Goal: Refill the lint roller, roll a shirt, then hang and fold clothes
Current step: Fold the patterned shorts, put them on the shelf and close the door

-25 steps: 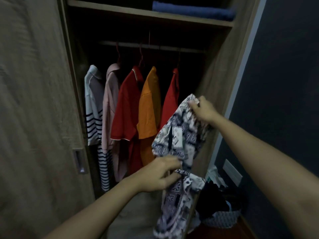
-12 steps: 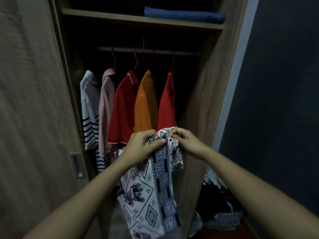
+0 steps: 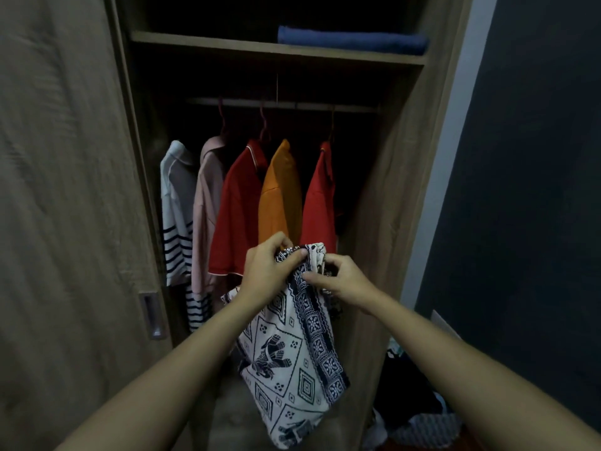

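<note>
Left hand [image 3: 266, 271] is gripping the top edge of the patterned garment [image 3: 292, 353], fingers curled over the bunched fabric, thumb on the near side. Right hand [image 3: 344, 281] is pinching the same edge just beside it, thumb and forefinger closed on the cloth. Hands are nearly touching.

Garment is hanging free from the two hands, in front of the open wardrobe bay. It is white with a dark geometric and elephant print. The long axis is running near vertical, tilting slightly down and right. The gathered top end is pointing up at the hands and the loose end is pointing at the floor.

Behind it, five tops are hanging side by side on the rail [image 3: 283, 104]: striped shirt [image 3: 175, 216], pink shirt [image 3: 205, 216], red shirt [image 3: 237, 216], orange shirt [image 3: 279, 203], second red shirt [image 3: 320, 203]. Hands and garment are covering the hems of the orange and second red ones.

Above the rail, the shelf [image 3: 276, 50] is carrying a folded blue cloth [image 3: 353, 40]. Sliding door [image 3: 65, 190] is sitting to the left, with its recessed handle [image 3: 151, 315] beside the left forearm. Lower right, a basket [image 3: 422, 428] is sitting on the floor against the dark wall [image 3: 536, 157], with dark clothes [image 3: 406, 385] piled in it.
</note>
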Demonstrator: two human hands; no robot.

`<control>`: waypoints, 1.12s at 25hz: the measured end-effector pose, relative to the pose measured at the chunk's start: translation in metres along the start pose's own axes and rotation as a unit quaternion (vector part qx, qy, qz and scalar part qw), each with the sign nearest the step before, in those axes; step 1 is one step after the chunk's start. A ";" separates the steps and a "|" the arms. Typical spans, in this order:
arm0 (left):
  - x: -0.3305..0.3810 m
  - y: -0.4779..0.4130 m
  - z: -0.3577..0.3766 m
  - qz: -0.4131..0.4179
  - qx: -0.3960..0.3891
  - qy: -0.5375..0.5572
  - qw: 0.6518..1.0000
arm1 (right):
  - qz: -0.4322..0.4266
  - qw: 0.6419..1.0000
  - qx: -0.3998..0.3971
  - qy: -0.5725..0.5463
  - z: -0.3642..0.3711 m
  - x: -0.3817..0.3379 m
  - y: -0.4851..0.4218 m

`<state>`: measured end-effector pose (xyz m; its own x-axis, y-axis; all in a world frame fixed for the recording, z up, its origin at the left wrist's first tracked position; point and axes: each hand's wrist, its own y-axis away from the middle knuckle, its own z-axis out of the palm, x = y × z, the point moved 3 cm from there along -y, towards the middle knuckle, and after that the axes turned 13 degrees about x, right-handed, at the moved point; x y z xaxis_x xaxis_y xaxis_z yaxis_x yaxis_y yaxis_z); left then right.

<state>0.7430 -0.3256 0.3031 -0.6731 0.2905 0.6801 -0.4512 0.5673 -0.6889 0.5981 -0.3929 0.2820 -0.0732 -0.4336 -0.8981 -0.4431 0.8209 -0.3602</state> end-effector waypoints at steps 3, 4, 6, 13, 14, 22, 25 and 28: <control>-0.007 0.000 0.001 -0.019 -0.020 -0.002 1.000 | -0.003 1.000 0.024 -0.009 0.000 -0.002 0.000; -0.012 -0.001 0.000 -0.021 -0.085 -0.009 0.996 | 0.004 1.000 0.021 -0.008 -0.001 -0.003 -0.001; -0.028 0.001 -0.002 -0.007 -0.266 -0.067 0.962 | 0.018 1.000 0.017 -0.010 -0.006 -0.003 -0.002; -0.085 -0.017 -0.038 0.069 -0.403 -0.370 0.834 | 0.072 0.988 0.054 -0.126 -0.022 0.008 -0.002; -0.082 -0.027 -0.046 0.086 -0.387 -0.403 0.825 | 0.075 0.988 0.053 -0.122 -0.019 0.013 0.000; -0.057 -0.012 -0.056 0.193 -0.389 -0.558 0.707 | 0.089 0.984 0.058 -0.143 -0.006 0.041 0.006; -0.055 0.010 -0.056 0.211 -0.418 -0.472 0.747 | 0.081 0.988 0.080 -0.102 -0.026 0.040 0.002; -0.059 0.033 -0.047 0.171 -0.479 -0.420 0.751 | 0.080 0.992 0.073 -0.058 -0.037 0.040 0.000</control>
<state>0.7953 -0.2883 0.2523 -0.9677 0.1849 -0.1713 0.1905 0.9815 -0.0166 0.5619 -0.4237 0.2553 -0.0261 -0.2543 -0.9668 -0.2998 0.9246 -0.2352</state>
